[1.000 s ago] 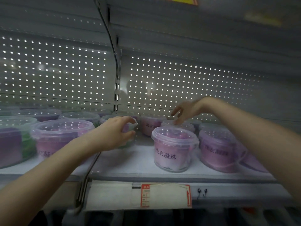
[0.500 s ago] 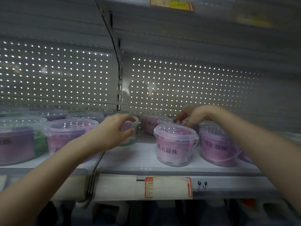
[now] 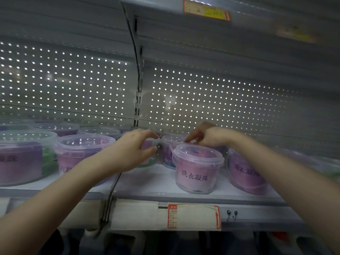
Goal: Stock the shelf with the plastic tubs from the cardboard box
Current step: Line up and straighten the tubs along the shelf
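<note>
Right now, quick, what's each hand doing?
Left hand: fingers and thumb curled round the rim of a half-hidden tub, holding it.
Right hand: fingers on the lid of a back-row tub; whether it grips cannot be told.

Dim, cool light. Bright pinpoints shine through the back panel from nine to three o'clock. Faint glare on tubs. Edges bow; labels at one o'clock blur.
</note>
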